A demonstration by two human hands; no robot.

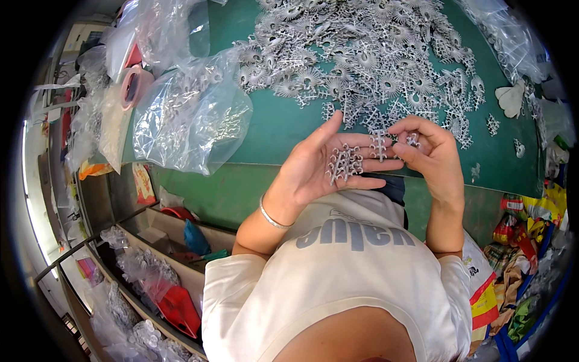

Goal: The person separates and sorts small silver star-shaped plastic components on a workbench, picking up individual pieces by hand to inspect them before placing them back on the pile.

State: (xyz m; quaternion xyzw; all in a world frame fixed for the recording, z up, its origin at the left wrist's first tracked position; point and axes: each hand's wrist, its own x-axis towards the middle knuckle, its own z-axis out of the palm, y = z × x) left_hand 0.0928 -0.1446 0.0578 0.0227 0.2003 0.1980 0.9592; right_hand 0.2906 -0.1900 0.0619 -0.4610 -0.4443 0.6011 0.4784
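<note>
My left hand (306,168) lies palm up with its fingers stretched out, at the near edge of the green table (283,142). Several small grey branched pieces (345,164) rest on its palm, side by side. One more spiky grey piece (379,146) lies across its fingers. Thumb and fingers of my right hand (443,160) are pinched together close to those fingertips, and a small grey branched piece (414,140) shows in its curled fingers. Beyond both hands spreads a large heap of similar grey pieces (368,66), some of them fan-shaped rounds.
On the left of the table lie a clear plastic bag (193,114) with grey pieces and a roll of pinkish tape (136,87). Clear plastic (506,36) covers the far right corner. Bins with a red scoop-like object (180,309) stand lower left; colourful packets (518,223) fill the right.
</note>
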